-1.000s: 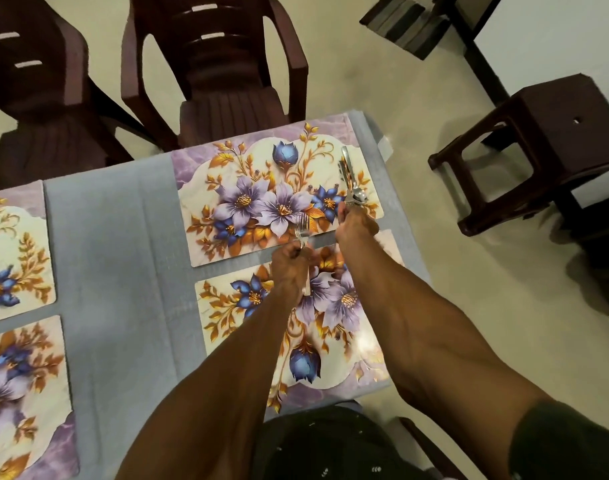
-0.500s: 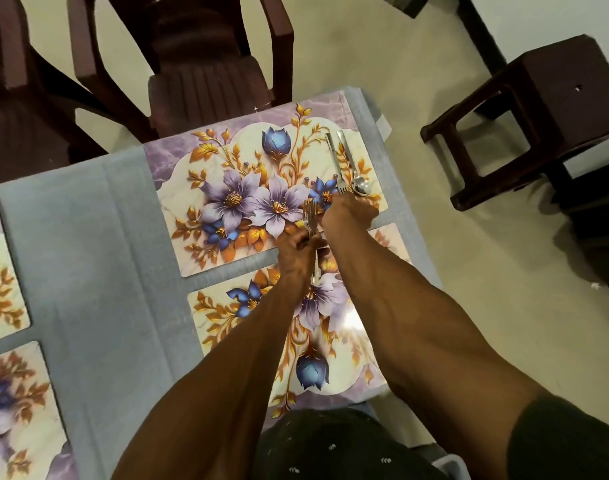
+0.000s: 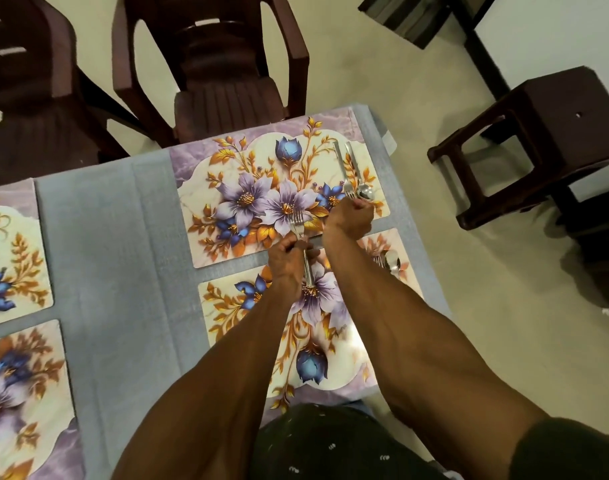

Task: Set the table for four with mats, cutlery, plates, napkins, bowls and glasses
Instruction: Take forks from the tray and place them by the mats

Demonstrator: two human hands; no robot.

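Floor (image 3: 382, 81): pale cream, smooth, glossy. Two dark brown plastic armchairs (image 3: 223, 74) stood at the table's far edge. A dark brown stool (image 3: 555, 133) stood to the right, beside a white wall (image 3: 573, 29).

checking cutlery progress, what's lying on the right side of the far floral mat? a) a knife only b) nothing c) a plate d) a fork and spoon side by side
d: a silver metal fork and silver metal spoon lie side by side at the right edge of the far floral placemat, with the right hand at their near ends.
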